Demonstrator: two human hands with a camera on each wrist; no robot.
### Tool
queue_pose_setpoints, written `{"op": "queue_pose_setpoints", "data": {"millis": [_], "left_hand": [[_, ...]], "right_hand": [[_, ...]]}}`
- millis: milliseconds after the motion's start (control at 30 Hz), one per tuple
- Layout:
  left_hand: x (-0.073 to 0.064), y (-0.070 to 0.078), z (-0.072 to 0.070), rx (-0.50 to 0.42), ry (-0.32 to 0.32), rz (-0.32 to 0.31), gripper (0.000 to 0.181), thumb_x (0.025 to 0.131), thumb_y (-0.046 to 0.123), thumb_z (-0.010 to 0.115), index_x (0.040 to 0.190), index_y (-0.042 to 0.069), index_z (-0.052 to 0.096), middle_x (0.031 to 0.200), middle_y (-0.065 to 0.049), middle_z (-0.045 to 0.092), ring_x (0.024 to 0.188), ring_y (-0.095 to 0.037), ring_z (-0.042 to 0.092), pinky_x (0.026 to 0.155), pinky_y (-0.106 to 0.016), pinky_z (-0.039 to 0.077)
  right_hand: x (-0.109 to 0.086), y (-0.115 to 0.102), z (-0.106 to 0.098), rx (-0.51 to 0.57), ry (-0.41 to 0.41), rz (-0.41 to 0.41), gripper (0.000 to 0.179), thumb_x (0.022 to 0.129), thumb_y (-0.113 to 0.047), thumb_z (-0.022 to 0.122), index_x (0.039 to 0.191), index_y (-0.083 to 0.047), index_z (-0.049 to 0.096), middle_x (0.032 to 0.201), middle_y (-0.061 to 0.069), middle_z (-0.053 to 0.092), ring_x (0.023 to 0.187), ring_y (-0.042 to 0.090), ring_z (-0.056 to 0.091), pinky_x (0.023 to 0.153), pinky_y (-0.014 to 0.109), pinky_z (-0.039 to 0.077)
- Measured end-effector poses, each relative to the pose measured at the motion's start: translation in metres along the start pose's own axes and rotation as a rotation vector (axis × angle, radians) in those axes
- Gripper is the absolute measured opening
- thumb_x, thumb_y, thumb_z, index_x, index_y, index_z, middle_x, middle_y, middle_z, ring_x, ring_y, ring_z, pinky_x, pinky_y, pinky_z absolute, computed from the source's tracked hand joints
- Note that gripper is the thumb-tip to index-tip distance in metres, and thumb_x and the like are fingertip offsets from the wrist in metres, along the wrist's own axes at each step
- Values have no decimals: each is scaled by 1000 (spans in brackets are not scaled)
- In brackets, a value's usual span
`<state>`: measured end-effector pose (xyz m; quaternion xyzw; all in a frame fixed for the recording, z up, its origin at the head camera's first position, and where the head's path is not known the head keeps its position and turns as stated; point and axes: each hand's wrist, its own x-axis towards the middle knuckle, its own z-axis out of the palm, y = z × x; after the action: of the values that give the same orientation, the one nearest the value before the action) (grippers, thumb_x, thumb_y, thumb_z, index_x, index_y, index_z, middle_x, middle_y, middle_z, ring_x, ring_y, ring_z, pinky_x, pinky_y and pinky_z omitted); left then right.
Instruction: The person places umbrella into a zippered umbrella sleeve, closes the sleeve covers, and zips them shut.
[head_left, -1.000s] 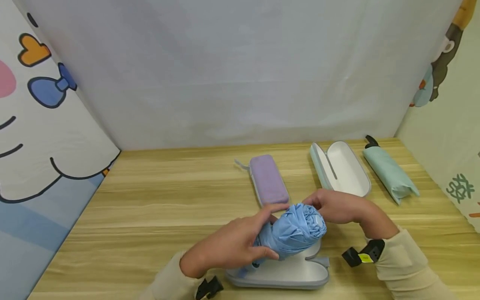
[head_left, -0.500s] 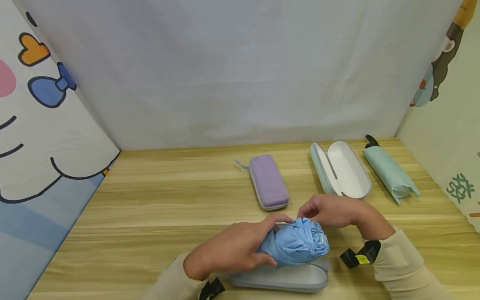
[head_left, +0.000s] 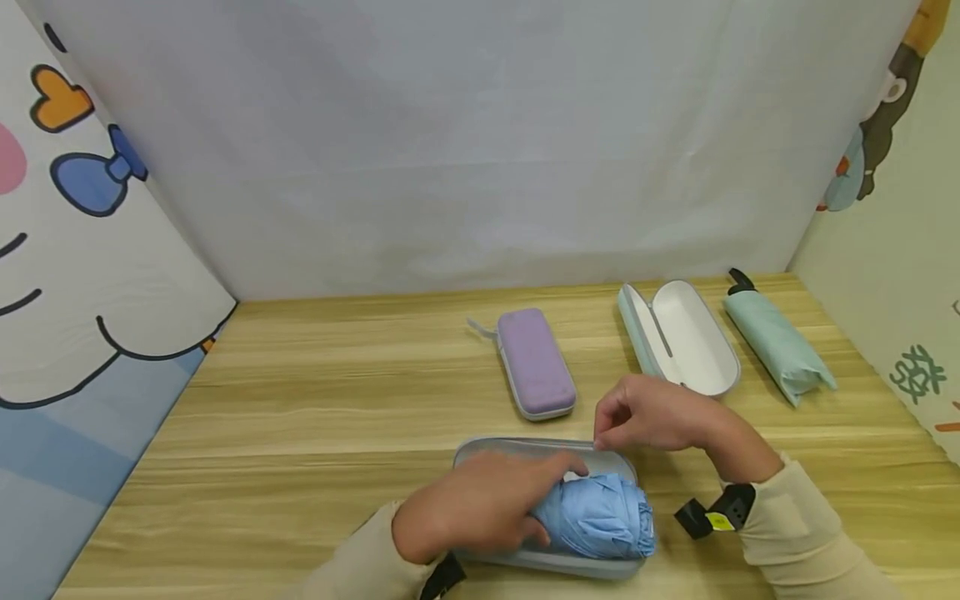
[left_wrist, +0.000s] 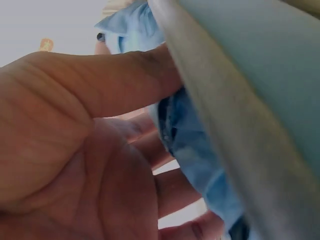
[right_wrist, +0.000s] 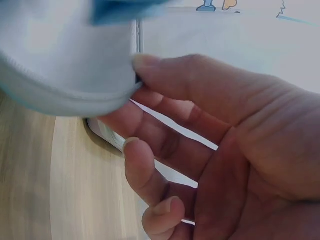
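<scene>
Left hand (head_left: 486,502) grips one of two umbrellas (head_left: 606,517); right hand (head_left: 656,412) pinches one of three cases (head_left: 592,569).

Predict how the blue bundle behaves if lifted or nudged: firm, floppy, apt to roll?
The blue bundle probably gives a little when squeezed: its surface is creased and fabric-like. Rounded sides suggest it might roll on the flat table.

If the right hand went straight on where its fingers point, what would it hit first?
The rim of the near case, which the right hand pinches; beyond, perhaps the left hand, though depth is unclear.
</scene>
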<state>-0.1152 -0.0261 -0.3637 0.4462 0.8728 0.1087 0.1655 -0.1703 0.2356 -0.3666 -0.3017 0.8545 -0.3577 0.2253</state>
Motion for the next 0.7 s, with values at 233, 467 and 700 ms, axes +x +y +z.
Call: {"op": "queue_pose_setpoints", "data": {"millis": [233,467,700], "left_hand": [[0,1,7,91,4,-20,70,83,34,89,141,29,50,115,12,72,78,-1,62,68,-27,49],[0,-2,8,110,-1,-21,62,85,41,86,138,26,55,124,12,69,99,-4,66,80,-29,52],[-8,-17,-8,7,98,-34,54,92,55,73,132,20,66,122,9,68,102,-5,64,85,-30,53]], "right_hand": [[0,-2,-1,0,19,16,12,92,-13,78,80,-14,76,72,-10,64,66,8,54,61,24,45],[-1,-2,-1,-1,31,14,12,92,-13,78,80,-14,76,72,-10,64,66,8,55,60,24,46],[0,-3,0,1,31,8,12,91,-12,78,79,-15,75,73,-9,63,67,11,55,59,24,45]]}}
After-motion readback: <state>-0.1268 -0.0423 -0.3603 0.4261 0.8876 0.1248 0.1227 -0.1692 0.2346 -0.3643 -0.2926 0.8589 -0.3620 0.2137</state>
